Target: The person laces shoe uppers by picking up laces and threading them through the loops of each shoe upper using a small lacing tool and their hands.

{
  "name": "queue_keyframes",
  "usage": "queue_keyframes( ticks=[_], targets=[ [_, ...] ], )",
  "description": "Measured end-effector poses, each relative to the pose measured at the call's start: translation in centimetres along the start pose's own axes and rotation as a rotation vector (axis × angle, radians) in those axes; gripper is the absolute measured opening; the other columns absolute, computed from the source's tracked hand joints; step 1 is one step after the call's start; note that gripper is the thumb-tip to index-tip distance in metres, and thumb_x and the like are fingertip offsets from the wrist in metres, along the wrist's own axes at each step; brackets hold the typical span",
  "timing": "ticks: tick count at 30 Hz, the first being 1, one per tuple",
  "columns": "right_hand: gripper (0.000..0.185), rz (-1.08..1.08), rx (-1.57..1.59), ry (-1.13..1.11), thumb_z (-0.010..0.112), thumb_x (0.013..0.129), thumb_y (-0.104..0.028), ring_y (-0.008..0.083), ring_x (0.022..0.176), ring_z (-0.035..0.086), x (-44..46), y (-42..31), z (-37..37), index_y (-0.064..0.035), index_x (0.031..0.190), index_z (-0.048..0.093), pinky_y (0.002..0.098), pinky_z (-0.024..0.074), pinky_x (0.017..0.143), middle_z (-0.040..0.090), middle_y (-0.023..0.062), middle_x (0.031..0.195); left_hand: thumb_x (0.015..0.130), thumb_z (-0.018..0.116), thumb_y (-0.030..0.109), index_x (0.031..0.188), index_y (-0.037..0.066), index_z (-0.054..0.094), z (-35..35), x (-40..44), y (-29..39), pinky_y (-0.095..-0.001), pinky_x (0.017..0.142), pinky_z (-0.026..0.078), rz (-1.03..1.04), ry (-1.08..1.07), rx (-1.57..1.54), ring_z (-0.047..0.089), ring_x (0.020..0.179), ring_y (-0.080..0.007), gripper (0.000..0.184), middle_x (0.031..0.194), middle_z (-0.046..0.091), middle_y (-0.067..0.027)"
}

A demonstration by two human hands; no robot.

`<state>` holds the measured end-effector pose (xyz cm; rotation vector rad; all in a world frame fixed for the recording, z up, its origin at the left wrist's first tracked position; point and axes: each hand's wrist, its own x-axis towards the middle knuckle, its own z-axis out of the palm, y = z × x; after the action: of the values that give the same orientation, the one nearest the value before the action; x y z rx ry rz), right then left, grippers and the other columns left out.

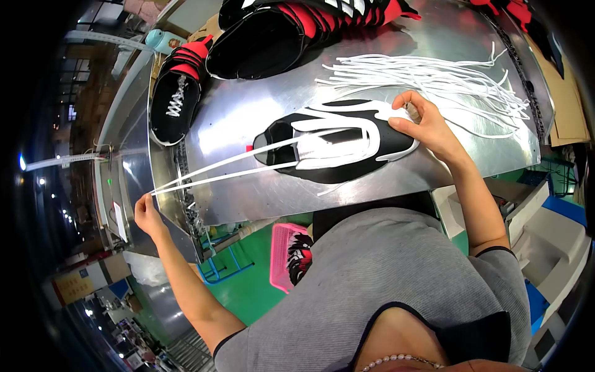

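A black and white shoe upper (396,144) lies flat on the metal table (248,201). Two white lace strands (229,158) run taut from its opening to the left. My left hand (147,214) is closed on their far ends, out beyond the table's left part. At the other end of the upper is my right hand (424,121), thumb and forefinger curved apart at its white edge, with nothing visibly gripped. A bundle of loose white laces (427,77) lies behind my right hand.
Black and red shoe uppers (260,49) stand at the back, and another laced one (176,102) is at the back left. A bottle (164,41) stands behind it. Below the table's front edge are a pink basket (280,257), a blue frame (232,263) and pale bins (551,242).
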<state>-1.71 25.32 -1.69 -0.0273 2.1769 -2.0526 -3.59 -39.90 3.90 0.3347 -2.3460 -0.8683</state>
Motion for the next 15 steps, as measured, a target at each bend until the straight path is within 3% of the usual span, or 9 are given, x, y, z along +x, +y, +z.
queue_keyframes(
  ticks=[2,3,4,7,8,9,10,13,15],
  targets=[
    [0.028,0.001,-0.090,0.001,0.072,0.084,-0.022,0.0091,0.091,0.050,0.6,0.8,0.0,-0.0077,0.104,0.057,0.0235,0.0394,0.084,0.057,-0.0001,0.096,0.090,0.068,0.011,0.097,-0.001,0.070,1.9,-1.7,3.5,-0.0225,0.069,0.046,0.011,-0.021,-0.041,0.057,0.077,-0.0072,0.014,0.087,0.066,-0.0016],
    [0.028,0.000,-0.136,-0.002,0.072,0.084,-0.023,0.0098,0.091,0.050,0.8,1.0,0.1,-0.0079,0.104,0.057,0.0241,0.0399,0.084,0.057,0.0007,0.096,0.092,0.066,0.012,0.101,-0.001,0.069,4.0,-3.7,8.5,-0.0234,0.078,0.047,-0.086,-0.092,-0.059,0.059,0.084,-0.0100,0.016,0.094,0.068,-0.0037],
    [0.032,-0.024,-0.225,-0.001,0.072,0.084,-0.029,0.0130,0.086,0.054,1.0,0.8,0.3,-0.0078,0.104,0.058,0.0266,0.0423,0.079,0.059,0.0027,0.091,0.092,0.066,0.012,0.103,0.000,0.069,6.0,-5.5,11.8,-0.0218,0.079,0.045,-0.033,-0.204,-0.179,0.058,0.086,-0.0087,0.016,0.095,0.068,-0.0015],
    [0.047,-0.179,-0.572,0.026,0.072,0.083,-0.046,0.0216,0.075,0.062,1.6,0.0,1.1,-0.0075,0.106,0.060,0.0333,0.0480,0.069,0.065,0.0075,0.079,0.089,0.064,0.004,0.088,0.002,0.064,9.8,-11.4,25.3,-0.0221,0.075,0.043,0.055,-0.550,-0.490,0.054,0.088,-0.0087,0.003,0.104,0.062,-0.0054],
    [0.051,-0.285,-0.739,0.056,0.072,0.081,-0.050,0.0241,0.073,0.064,1.8,0.2,1.3,-0.0074,0.107,0.061,0.0351,0.0489,0.067,0.066,0.0084,0.077,0.084,0.066,0.001,0.086,0.002,0.065,9.9,-12.2,27.3,-0.0238,0.076,0.044,0.127,-0.774,-0.651,0.056,0.086,-0.0117,0.003,0.100,0.065,-0.0071],
    [0.055,-0.390,-0.908,0.090,0.072,0.079,-0.054,0.0265,0.071,0.066,2.1,0.2,1.2,-0.0073,0.108,0.062,0.0370,0.0499,0.065,0.067,0.0094,0.075,0.081,0.067,-0.003,0.084,0.002,0.065,10.8,-11.8,29.4,-0.0243,0.073,0.044,0.486,-0.968,-0.756,0.059,0.084,-0.0153,0.007,0.096,0.067,-0.0093],
    [0.060,-0.377,-0.929,0.105,0.072,0.076,-0.058,0.0265,0.074,0.068,2.2,-0.2,1.2,-0.0079,0.108,0.065,0.0385,0.0507,0.064,0.070,0.0083,0.078,0.079,0.068,-0.004,0.084,0.002,0.066,11.4,-11.7,31.1,-0.0267,0.072,0.045,0.642,-0.991,-0.705,0.060,0.082,-0.0189,0.008,0.094,0.068,-0.0099],
    [0.042,-0.387,-0.828,0.246,0.074,0.081,-0.043,0.0200,0.068,0.065,2.2,-0.6,1.0,-0.0053,0.098,0.068,0.0320,0.0489,0.062,0.068,0.0070,0.075,0.079,0.068,-0.003,0.084,0.003,0.066,14.2,-11.3,31.7,-0.0278,0.070,0.045,0.531,-0.844,-0.500,0.060,0.082,-0.0186,0.007,0.095,0.068,-0.0091],
    [0.032,-0.256,-0.523,0.235,0.072,0.085,-0.034,0.0135,0.065,0.060,1.9,-0.9,0.9,-0.0040,0.097,0.069,0.0272,0.0458,0.060,0.065,0.0037,0.072,0.081,0.068,-0.002,0.083,0.002,0.065,14.9,-11.7,31.7,-0.0286,0.071,0.048,0.566,-0.938,-0.540,0.062,0.084,-0.0191,0.006,0.096,0.068,-0.0091]
  ],
)
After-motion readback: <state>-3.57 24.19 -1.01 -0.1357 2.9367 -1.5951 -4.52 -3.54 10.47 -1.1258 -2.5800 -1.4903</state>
